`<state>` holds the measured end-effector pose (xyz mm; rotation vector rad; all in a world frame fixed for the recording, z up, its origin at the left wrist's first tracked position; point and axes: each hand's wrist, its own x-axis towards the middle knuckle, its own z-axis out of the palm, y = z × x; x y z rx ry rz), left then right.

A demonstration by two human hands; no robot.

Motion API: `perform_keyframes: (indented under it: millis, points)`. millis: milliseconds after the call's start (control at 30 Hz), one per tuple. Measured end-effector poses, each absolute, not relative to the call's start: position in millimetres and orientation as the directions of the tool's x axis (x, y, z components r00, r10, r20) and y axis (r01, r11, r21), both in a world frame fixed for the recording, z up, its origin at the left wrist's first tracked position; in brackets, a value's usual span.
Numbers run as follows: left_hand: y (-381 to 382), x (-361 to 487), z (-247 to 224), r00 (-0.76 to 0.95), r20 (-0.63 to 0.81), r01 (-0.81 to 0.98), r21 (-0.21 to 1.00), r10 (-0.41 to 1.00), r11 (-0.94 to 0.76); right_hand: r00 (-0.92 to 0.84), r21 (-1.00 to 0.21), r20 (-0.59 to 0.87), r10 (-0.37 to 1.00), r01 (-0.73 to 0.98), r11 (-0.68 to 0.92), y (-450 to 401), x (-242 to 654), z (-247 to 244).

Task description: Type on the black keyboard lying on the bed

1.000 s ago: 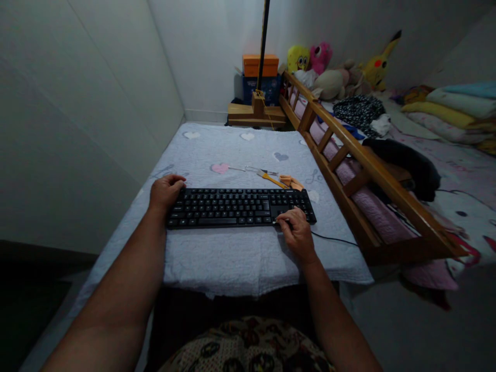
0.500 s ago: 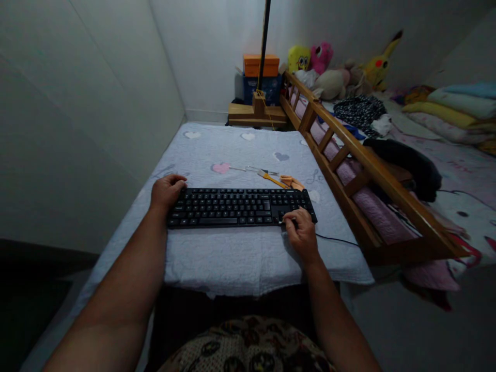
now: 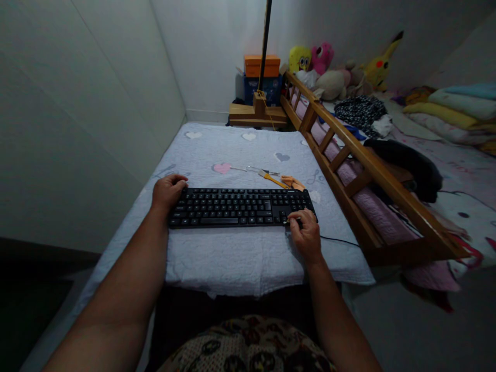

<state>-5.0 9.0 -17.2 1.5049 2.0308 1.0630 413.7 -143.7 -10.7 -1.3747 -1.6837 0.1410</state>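
Observation:
A black keyboard (image 3: 228, 207) lies flat across the cloth-covered table. My left hand (image 3: 168, 192) grips its left end, thumb and fingers at the upper left corner. Over the arrow keys and number pad, my right hand (image 3: 305, 230) is closed in a pinch on a small cotton swab (image 3: 287, 222), whose white tip shows left of the fingertips. Behind the keyboard lie a brush with a yellow handle (image 3: 274, 180), thin metal tools (image 3: 256, 169), another swab-like stick (image 3: 237, 168) and a folded orange cloth (image 3: 292, 182).
The heart-patterned cloth (image 3: 217, 258) covers the table. A wooden bed rail (image 3: 356, 155) runs along its right side. A wooden stand (image 3: 258, 111) with a pole and an orange box (image 3: 262, 65) are behind. A black cable leads right from the keyboard.
My right hand has shifted slightly to the right along the keyboard's lower edge, with the swab still in its fingers. My left hand stays at the left end.

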Motion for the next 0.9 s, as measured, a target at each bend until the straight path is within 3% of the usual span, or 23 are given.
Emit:
perform_keyframes:
  millis: [333,900]
  points:
    - [7.4,-2.4,-12.3,-0.348,0.114,0.633,0.761,0.93,0.144,0.116,-0.568,0.604,0.789,0.757,0.324,-143.1,416.9,-14.8]
    - [8.2,-5.3,-17.0,-0.337,0.125,0.622,0.774,0.933,0.121,0.027,-0.567,0.589,0.808,0.725,0.39,-144.6,406.1,-8.1]
